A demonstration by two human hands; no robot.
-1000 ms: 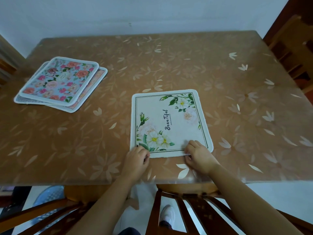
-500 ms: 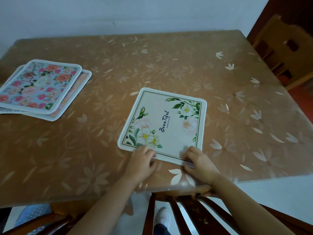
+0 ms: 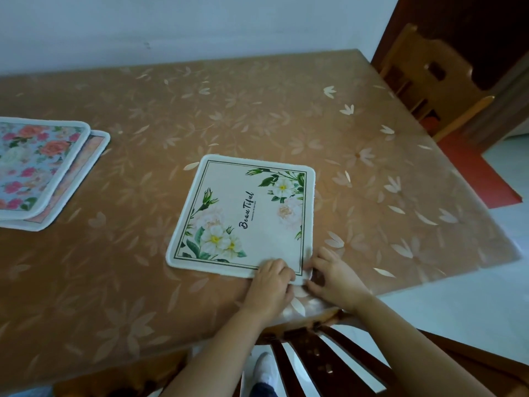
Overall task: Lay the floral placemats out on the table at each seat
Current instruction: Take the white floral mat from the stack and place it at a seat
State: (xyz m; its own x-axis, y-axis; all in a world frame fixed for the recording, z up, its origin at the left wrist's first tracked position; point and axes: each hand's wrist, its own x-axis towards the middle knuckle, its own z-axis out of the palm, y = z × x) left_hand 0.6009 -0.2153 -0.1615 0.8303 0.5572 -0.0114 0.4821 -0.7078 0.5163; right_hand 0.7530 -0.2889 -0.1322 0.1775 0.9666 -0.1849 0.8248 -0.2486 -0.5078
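Observation:
A cream placemat [image 3: 246,216] with white flowers and the word "Beautiful" lies flat on the brown table [image 3: 257,116], close to the near edge. My left hand [image 3: 272,285] rests on the mat's near right corner, fingers curled on its border. My right hand [image 3: 335,277] pinches the same corner from the right side. A stack of other floral placemats [image 3: 37,170], the top one blue with pink and orange roses, lies at the far left, partly cut off by the frame.
The table carries a glossy cloth printed with pale flowers. A dark wooden chair back [image 3: 315,356] stands right below my hands. A lighter wooden chair [image 3: 429,81] stands at the table's far right corner, by a dark doorway.
My hands have slid right along the mat's near edge and now meet at its right corner. The view has swung right, so the stack sits further left.

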